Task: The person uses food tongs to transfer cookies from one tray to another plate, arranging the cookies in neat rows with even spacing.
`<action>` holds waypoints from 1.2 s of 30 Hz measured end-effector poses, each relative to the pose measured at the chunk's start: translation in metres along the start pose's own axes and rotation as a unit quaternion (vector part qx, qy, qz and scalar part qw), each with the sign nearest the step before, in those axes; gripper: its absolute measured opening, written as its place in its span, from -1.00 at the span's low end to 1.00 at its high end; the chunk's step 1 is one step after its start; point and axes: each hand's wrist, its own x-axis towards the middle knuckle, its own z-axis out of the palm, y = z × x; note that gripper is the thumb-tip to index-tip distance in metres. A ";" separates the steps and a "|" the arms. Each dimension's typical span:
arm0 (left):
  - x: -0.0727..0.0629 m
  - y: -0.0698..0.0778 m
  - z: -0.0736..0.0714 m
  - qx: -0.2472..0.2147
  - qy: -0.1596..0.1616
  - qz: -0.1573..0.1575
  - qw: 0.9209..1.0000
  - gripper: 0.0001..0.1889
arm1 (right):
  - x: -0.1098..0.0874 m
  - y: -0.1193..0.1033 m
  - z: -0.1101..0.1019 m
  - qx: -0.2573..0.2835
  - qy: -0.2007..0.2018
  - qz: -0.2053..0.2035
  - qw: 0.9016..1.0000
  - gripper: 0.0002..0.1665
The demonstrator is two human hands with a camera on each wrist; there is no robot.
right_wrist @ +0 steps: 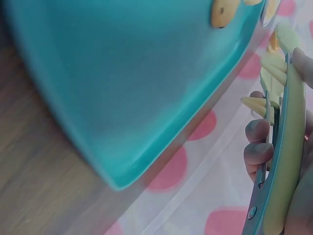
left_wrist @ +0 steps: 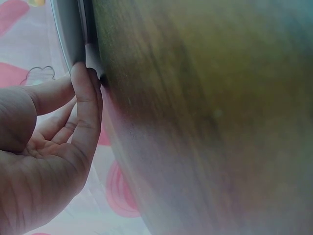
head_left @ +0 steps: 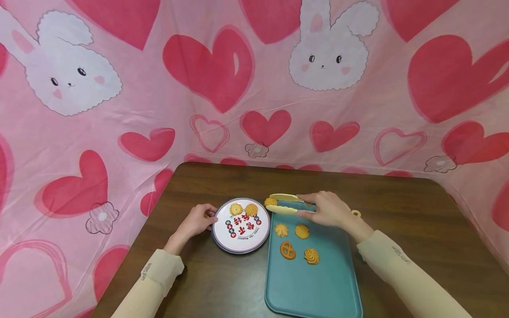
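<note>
My left hand [head_left: 200, 220] pinches the left rim of a round white plate [head_left: 222, 232] with red lettering; in the left wrist view thumb and fingers meet at the plate's edge [left_wrist: 71, 34]. Two cookies, a scalloped one [head_left: 236, 209] and a swirled one [head_left: 251, 210], lie on its far part. With my right hand [head_left: 328, 207] I grip pale yellow tongs [head_left: 282, 209], whose tips point left. Between those tips sits a swirled cookie [head_left: 271, 202], over the gap between the plate and the teal tray's far left corner. In the right wrist view my fingers [right_wrist: 258, 152] curl round the tong handles.
On the teal tray [head_left: 318, 289] lie several cookies, among them a pretzel [head_left: 288, 250], a swirl [head_left: 312, 256], a round one [head_left: 302, 231] and a star-shaped one [head_left: 281, 229]. The brown wooden table [head_left: 417, 229] ends at a pink heart-patterned cloth [head_left: 274, 97] behind it.
</note>
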 end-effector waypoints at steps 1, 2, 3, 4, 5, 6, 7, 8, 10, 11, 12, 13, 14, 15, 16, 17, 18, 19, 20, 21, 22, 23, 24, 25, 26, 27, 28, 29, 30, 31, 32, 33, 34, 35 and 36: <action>0.000 0.000 0.000 -0.001 0.000 0.001 1.000 -0.74 | 0.002 -0.002 0.001 0.002 0.000 -0.002 1.000 -0.27; 0.000 0.000 0.000 -0.001 0.000 0.001 1.000 -0.73 | 0.004 -0.004 0.001 0.004 -0.001 -0.004 1.000 -0.27; 0.000 0.000 0.000 -0.001 0.000 0.002 1.000 -0.73 | 0.006 -0.006 0.002 0.007 -0.001 -0.007 1.000 -0.28; 0.001 0.000 0.000 0.001 -0.001 0.003 1.000 -0.73 | 0.008 -0.008 0.002 0.007 0.001 -0.011 1.000 -0.28; 0.001 0.000 0.000 0.000 0.000 0.001 1.000 -0.73 | 0.010 -0.010 0.003 0.007 0.003 -0.015 1.000 -0.28; 0.001 0.000 -0.001 0.002 -0.001 0.002 1.000 -0.73 | 0.013 -0.012 0.004 0.008 0.003 -0.019 1.000 -0.28; 0.001 0.000 -0.001 0.002 -0.001 0.001 1.000 -0.73 | 0.014 -0.014 0.005 0.011 0.004 -0.022 1.000 -0.28; 0.001 0.000 -0.001 0.004 -0.001 0.002 1.000 -0.73 | 0.016 -0.017 0.005 0.010 0.003 -0.025 1.000 -0.28; 0.002 -0.001 -0.001 0.005 -0.001 0.003 1.000 -0.72 | 0.020 -0.021 0.006 0.011 0.000 -0.028 1.000 -0.28; 0.002 -0.001 -0.001 0.005 0.000 0.002 1.000 -0.72 | 0.022 -0.023 0.006 0.012 -0.004 -0.028 1.000 -0.27; 0.002 -0.001 -0.001 0.006 -0.001 0.003 1.000 -0.72 | 0.024 -0.026 0.007 0.014 -0.008 -0.029 0.999 -0.27; 0.002 -0.002 -0.001 0.006 -0.001 0.003 1.000 -0.72 | 0.025 -0.028 0.007 0.015 -0.011 -0.029 0.999 -0.27; 0.002 -0.002 -0.001 0.005 -0.001 0.003 1.000 -0.72 | 0.027 -0.030 0.007 0.014 -0.014 -0.029 0.999 -0.27; 0.002 -0.002 -0.001 0.006 -0.001 0.002 1.000 -0.72 | 0.029 -0.032 0.008 0.014 -0.016 -0.030 0.999 -0.27; 0.002 -0.002 -0.001 0.007 -0.001 0.002 1.000 -0.72 | 0.030 -0.034 0.009 0.014 -0.018 -0.030 0.999 -0.27; 0.002 -0.001 -0.001 0.009 -0.001 0.002 1.000 -0.72 | 0.032 -0.036 0.010 0.013 -0.020 -0.030 0.999 -0.27; 0.002 -0.001 -0.001 0.009 -0.001 0.002 1.000 -0.72 | 0.033 -0.038 0.011 0.013 -0.022 -0.031 0.999 -0.28; 0.002 -0.001 -0.001 0.010 -0.001 0.001 1.000 -0.72 | 0.035 -0.040 0.012 0.012 -0.024 -0.032 0.999 -0.28; 0.002 -0.001 -0.001 0.011 -0.002 0.001 1.000 -0.72 | 0.036 -0.042 0.014 0.011 -0.025 -0.035 0.999 -0.29; 0.002 -0.001 -0.001 0.011 -0.002 0.001 1.000 -0.72 | 0.038 -0.044 0.015 0.011 -0.028 -0.037 0.999 -0.29; 0.002 -0.001 -0.001 0.010 -0.001 0.001 1.000 -0.72 | 0.039 -0.046 0.016 0.011 -0.029 -0.039 0.999 -0.29; 0.002 -0.001 -0.001 0.010 -0.001 0.002 1.000 -0.72 | 0.040 -0.049 0.017 0.012 -0.031 -0.042 0.999 -0.30; 0.003 -0.001 -0.001 0.009 0.000 0.002 1.000 -0.72 | 0.041 -0.051 0.017 0.014 -0.033 -0.044 0.998 -0.30; 0.003 -0.001 -0.001 0.009 0.000 0.003 1.000 -0.72 | 0.042 -0.053 0.018 0.014 -0.035 -0.046 0.998 -0.30; 0.002 -0.001 -0.001 0.008 0.000 0.003 1.000 -0.72 | 0.043 -0.055 0.019 0.014 -0.035 -0.047 0.998 -0.30; 0.002 -0.001 -0.001 0.008 0.000 0.003 1.000 -0.72 | 0.044 -0.057 0.021 0.013 -0.039 -0.047 0.998 -0.31; 0.002 -0.001 -0.002 0.008 -0.001 0.003 1.000 -0.72 | 0.045 -0.059 0.022 0.013 -0.041 -0.046 0.998 -0.31; 0.002 -0.001 -0.002 0.009 -0.002 0.002 1.000 -0.72 | 0.046 -0.061 0.024 0.013 -0.045 -0.046 0.998 -0.32; 0.002 -0.001 -0.002 0.010 -0.003 0.001 1.000 -0.72 | 0.047 -0.062 0.026 0.011 -0.049 -0.044 0.998 -0.32; 0.002 -0.001 -0.002 0.010 -0.004 0.000 1.000 -0.71 | 0.048 -0.064 0.027 0.008 -0.053 -0.044 0.998 -0.32; 0.002 -0.001 -0.002 0.010 -0.005 -0.002 1.000 -0.71 | 0.049 -0.065 0.029 0.008 -0.055 -0.043 0.998 -0.32; 0.001 -0.001 -0.002 0.011 -0.007 -0.002 1.000 -0.71 | 0.050 -0.067 0.031 0.006 -0.058 -0.041 0.997 -0.32; 0.001 -0.001 -0.002 0.011 -0.007 -0.003 1.000 -0.71 | 0.051 -0.068 0.033 0.005 -0.060 -0.041 0.997 -0.32; 0.001 -0.001 -0.002 0.012 -0.008 -0.003 1.000 -0.71 | 0.052 -0.069 0.035 0.004 -0.062 -0.042 0.997 -0.32; 0.001 -0.001 -0.002 0.012 -0.009 -0.003 1.000 -0.71 | 0.052 -0.070 0.036 0.003 -0.064 -0.042 0.997 -0.32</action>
